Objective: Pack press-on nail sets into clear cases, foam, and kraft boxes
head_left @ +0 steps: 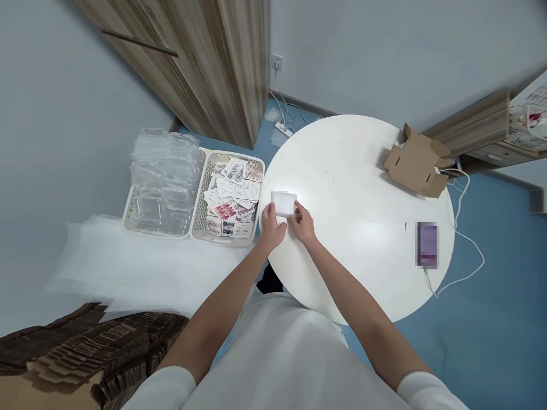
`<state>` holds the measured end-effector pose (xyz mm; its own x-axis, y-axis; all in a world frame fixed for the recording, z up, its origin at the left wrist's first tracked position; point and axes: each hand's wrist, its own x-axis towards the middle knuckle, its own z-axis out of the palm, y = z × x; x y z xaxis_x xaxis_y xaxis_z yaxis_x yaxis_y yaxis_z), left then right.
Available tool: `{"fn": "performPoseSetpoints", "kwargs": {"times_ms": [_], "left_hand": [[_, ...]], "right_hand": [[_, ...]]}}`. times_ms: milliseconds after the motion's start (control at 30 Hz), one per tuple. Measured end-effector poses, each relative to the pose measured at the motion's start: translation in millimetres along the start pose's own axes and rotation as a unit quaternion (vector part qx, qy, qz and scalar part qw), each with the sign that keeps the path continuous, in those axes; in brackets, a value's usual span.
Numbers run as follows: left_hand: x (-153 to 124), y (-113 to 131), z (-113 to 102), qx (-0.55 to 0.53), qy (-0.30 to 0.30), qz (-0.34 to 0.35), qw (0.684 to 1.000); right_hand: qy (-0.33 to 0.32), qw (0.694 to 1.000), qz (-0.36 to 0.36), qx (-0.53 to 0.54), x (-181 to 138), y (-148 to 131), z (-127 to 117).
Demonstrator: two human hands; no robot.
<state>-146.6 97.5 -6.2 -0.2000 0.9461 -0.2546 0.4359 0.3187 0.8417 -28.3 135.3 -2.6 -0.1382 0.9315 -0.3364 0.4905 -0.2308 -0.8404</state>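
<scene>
Close to the left edge of the round white table (354,171), both hands meet at a small white rectangular packet (282,203), perhaps folded wrap or a stack of cards; I cannot tell which. My left hand (272,228) is closed on its left lower side, thumb toward the middle. The fingers of my right hand (302,223) pinch its right lower corner. Just left of my hands stands a white perforated basket (197,213) holding many printed cards (233,199), some with rows of pink, red and dark nail-shaped pieces.
Clear plastic boxes (162,182) pile up in another basket farther left. White translucent sheets (149,267) lie in front of it, above stacked brown cardboard (119,347). On the table's right are an opened cardboard box (416,162), a blurred purple device (428,245) and a white cable (470,273).
</scene>
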Motion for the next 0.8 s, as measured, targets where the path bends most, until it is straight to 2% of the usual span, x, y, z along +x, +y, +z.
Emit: {"fn": "performPoseSetpoints", "kwargs": {"times_ms": [233,367,500,600,667,800], "left_hand": [[-6,5,-5,0.001,-0.003,-0.016,1.0],[-28,11,-4,0.014,0.0,-0.026,1.0],[-77,13,-3,0.014,-0.005,-0.022,1.0],[-129,7,-3,-0.03,-0.029,-0.068,0.997],[-165,1,-5,-0.047,-0.035,-0.101,0.993],[-224,-4,-19,-0.012,-0.033,-0.159,0.987]], "right_hand": [[-0.047,0.999,0.003,0.021,-8,3,-10],[-0.071,0.997,0.024,0.03,-31,7,-29],[-0.074,0.996,0.026,0.037,-68,21,-51],[-0.081,0.996,0.011,0.038,-96,33,-60],[-0.101,0.994,0.002,0.041,-110,39,-59],[-0.16,0.986,-0.025,0.048,-132,42,-45]]}}
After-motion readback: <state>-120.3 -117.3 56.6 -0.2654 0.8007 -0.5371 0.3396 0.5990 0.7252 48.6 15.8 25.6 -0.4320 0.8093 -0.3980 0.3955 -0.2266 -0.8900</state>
